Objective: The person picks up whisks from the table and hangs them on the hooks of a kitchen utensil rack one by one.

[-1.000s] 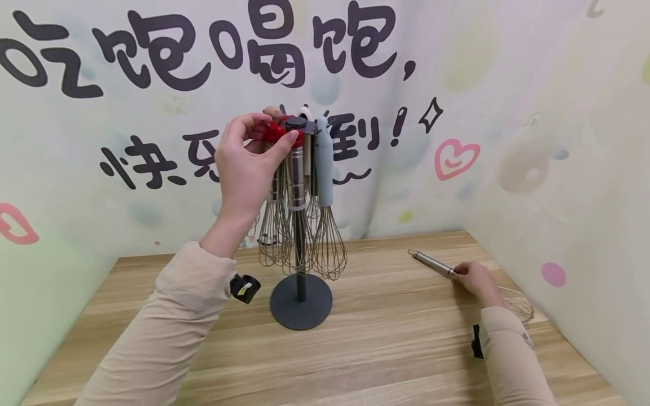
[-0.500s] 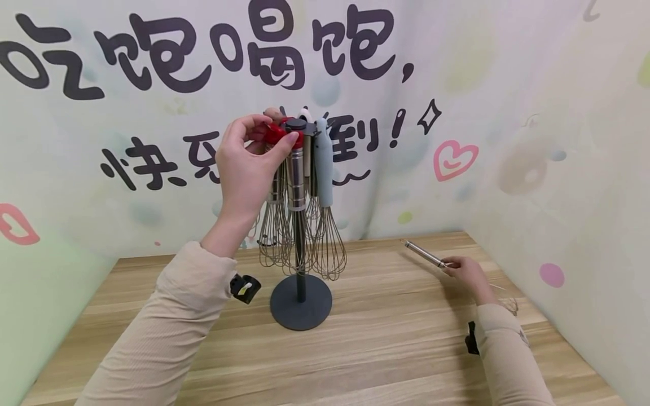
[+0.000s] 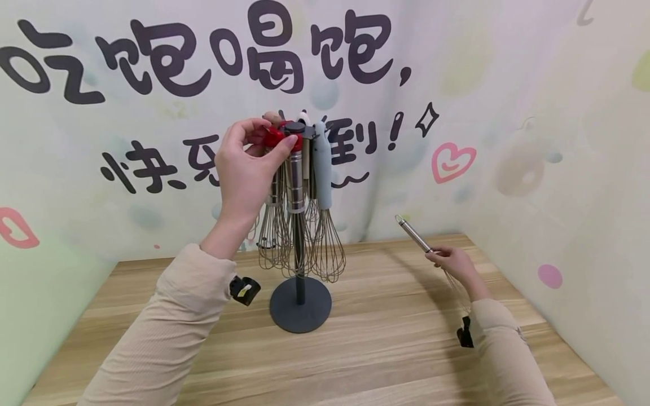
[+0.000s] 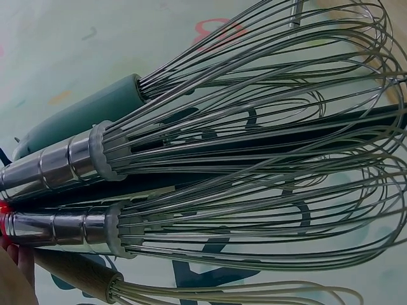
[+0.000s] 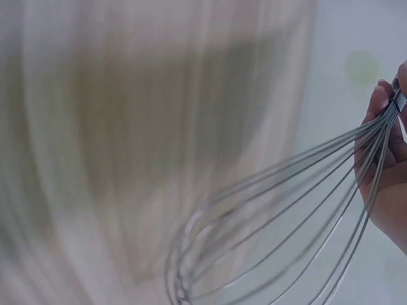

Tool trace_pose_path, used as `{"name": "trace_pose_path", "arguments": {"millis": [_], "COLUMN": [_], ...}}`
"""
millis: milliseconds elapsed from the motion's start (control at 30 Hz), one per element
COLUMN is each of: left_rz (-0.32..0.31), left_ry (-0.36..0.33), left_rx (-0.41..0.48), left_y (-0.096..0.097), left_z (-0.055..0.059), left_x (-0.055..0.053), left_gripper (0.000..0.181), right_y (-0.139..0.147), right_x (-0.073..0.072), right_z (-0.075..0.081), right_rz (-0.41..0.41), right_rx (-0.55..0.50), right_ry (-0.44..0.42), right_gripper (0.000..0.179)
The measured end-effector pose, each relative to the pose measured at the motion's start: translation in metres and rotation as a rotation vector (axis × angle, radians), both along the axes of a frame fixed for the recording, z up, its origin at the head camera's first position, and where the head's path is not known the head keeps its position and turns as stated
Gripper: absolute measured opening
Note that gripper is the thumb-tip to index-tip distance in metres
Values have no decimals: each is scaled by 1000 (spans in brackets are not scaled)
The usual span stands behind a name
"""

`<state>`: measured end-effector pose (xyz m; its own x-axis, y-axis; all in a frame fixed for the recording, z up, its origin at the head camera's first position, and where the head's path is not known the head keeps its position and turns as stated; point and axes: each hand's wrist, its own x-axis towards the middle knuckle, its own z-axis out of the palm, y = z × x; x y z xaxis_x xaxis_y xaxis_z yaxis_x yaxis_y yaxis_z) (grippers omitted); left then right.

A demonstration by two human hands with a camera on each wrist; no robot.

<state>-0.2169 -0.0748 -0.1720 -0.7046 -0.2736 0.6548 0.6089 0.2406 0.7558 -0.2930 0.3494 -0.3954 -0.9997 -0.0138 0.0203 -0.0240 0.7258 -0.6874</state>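
Note:
My left hand (image 3: 244,169) grips the red tops (image 3: 275,136) of steel-handled whisks that hang from a dark rotating-style stand (image 3: 301,316). In the left wrist view, two steel handles (image 4: 60,166) with wire loops lie side by side, and fingertips show at the left edge. On the right, my right hand (image 3: 454,265) holds a steel whisk (image 3: 413,234) where handle meets wires. Its handle points up and left, raised over the table; its wires hang down beside the wrist, and the right wrist view shows the wire loops (image 5: 280,197) spreading from the fingers.
A light-blue-handled whisk (image 3: 322,169) hangs at the stand's right side. Behind the steel ones hangs a wooden-handled whisk (image 4: 82,276). The wooden table (image 3: 376,338) meets a printed wall (image 3: 386,186) at the back and right.
My right hand has lifted the steel whisk off the table and moved it left and up, its handle tilting more upright. My left hand stays at the red tops.

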Motion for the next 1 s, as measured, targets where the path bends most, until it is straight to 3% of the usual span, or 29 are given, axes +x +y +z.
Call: {"name": "trace_pose_path", "arguments": {"millis": [200,433,700,867,1000], "left_rz": [11,14,6,3,5], "left_ry": [-17,-33,-21,-17,-12], "left_rx": [-11,-14,17,31,34], "left_y": [-1,-1,0,1,3], "left_z": [0,1,1,2,3], "left_x": [1,2,2,3,3], "left_gripper": [43,44,42,42,42], "right_y": [-11,-20,-36,-47,-56], "right_x": [-3,-5,-3,-3,-2], "right_z": [8,18,32,40,47], "right_rz": [-5,21,79,86,83], "right_rx": [-78,-255,-352,-454,-479], "right_ry": [47,119,137,143,165], "right_gripper": [51,53,52,52,53]}}
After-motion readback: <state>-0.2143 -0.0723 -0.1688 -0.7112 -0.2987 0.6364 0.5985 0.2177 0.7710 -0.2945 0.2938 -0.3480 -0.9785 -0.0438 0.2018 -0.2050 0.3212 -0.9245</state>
